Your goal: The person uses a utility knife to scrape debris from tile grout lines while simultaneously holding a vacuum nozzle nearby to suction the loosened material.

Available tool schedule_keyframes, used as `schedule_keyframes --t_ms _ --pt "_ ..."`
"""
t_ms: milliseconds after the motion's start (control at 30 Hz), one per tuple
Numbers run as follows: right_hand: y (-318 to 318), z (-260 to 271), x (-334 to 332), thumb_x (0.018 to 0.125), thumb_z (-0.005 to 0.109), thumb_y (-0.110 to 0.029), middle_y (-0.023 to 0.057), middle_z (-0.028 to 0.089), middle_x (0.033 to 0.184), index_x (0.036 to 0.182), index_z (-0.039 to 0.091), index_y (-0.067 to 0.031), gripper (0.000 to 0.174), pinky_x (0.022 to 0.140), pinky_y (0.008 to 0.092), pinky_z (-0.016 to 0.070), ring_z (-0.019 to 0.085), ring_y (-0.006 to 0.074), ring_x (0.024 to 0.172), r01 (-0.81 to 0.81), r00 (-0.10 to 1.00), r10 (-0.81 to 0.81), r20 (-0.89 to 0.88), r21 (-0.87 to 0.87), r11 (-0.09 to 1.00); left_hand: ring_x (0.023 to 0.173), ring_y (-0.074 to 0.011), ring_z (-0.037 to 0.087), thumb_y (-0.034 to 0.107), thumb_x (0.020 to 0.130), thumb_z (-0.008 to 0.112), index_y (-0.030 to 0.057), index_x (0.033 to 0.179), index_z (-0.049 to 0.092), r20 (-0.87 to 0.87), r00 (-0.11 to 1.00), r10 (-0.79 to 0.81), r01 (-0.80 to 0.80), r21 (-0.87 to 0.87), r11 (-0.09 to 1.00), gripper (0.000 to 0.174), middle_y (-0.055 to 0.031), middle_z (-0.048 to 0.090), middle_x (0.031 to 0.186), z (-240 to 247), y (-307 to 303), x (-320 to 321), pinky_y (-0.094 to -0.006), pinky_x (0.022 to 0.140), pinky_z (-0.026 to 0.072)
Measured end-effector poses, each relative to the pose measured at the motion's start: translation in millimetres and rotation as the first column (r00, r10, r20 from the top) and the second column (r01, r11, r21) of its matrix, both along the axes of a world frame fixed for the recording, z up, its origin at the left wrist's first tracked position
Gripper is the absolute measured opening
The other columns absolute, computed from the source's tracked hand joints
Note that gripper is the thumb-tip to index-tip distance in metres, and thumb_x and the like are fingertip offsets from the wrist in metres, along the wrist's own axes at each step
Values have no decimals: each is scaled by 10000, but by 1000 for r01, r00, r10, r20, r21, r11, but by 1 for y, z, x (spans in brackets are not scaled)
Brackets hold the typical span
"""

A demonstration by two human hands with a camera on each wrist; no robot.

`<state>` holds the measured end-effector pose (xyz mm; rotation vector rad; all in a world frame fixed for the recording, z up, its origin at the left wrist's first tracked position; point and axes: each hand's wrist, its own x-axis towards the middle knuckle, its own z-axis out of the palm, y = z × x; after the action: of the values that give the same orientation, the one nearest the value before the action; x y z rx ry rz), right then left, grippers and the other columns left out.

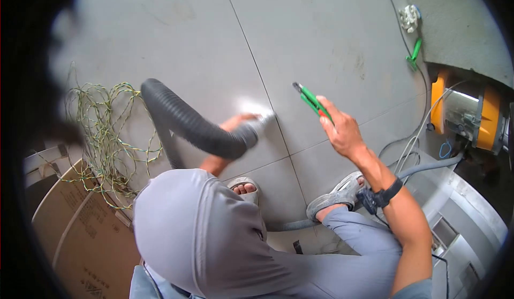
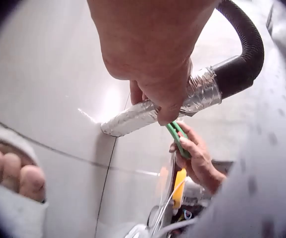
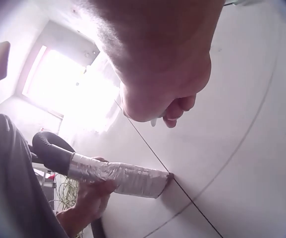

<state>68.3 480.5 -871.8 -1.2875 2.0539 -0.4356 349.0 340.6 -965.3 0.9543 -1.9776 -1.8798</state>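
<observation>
from the head we look steeply down past a bent knee [image 1: 182, 218] onto the floor [image 1: 203, 42], the widest and farthest of our three views, with the left hand [image 1: 235, 122], the right hand [image 1: 344, 133] and the silver pipe [image 1: 261, 123] all in it. at the left wrist we sit close behind that hand, which fills the top, and look along the pipe's side and across to the right hand and green cutter [image 1: 313, 103], which the head view shares; from the right wrist we look low past the near hand, back across to the pipe and left hand, with a bright window [image 3: 49, 82] behind, and all three views share floor, pipe and both hands.
</observation>
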Motion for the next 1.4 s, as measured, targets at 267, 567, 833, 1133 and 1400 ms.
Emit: schedule_keyframes --t_ms 267,567,833,1133,1400 --pt "-125 9 -35 988 505 -224 201 712 1031 1450 459 -183 466 834 537 515 665 441 955 -14 987 19 -157 36 999 973 -138 642 109 788 846 46 1153 645 -92 977 190 -201 -127 971 422 -42 674 1053 7 -174 -66 -314 873 534" --pt "-249 -17 5 997 429 -212 205 728 1024 1441 470 -188 447 858 544 538 691 425 943 -135 968 154 -199 107 985 860 -148 686 129 776 856 0 1010 717 -153 798 583 -603 -161 782 302 -55 735 928 -2 -251 -69 -313 809 552" --pt "-364 -66 -11 1005 486 -199 205 727 948 1383 472 -150 381 769 553 551 701 430 867 -208 934 198 -298 -4 978 851 -148 667 129 744 894 5 1004 679 -273 696 664 -705 -87 704 359 -43 697 938 22 -304 -74 -313 811 558" --pt "-503 -68 -33 995 472 -159 187 741 1031 1491 445 -159 497 887 496 581 720 371 996 -151 927 140 -348 -4 989 872 -164 655 141 734 902 6 1055 653 -298 516 803 -837 26 547 428 -68 672 978 72 -388 -101 -308 779 552" --pt "-514 -81 -39 956 449 -179 257 726 943 1440 490 -125 489 802 550 566 711 445 880 -295 857 261 -445 -9 955 876 -131 640 111 767 886 24 1011 656 -346 559 754 -814 -57 578 346 -36 661 951 48 -343 -87 -295 801 554"
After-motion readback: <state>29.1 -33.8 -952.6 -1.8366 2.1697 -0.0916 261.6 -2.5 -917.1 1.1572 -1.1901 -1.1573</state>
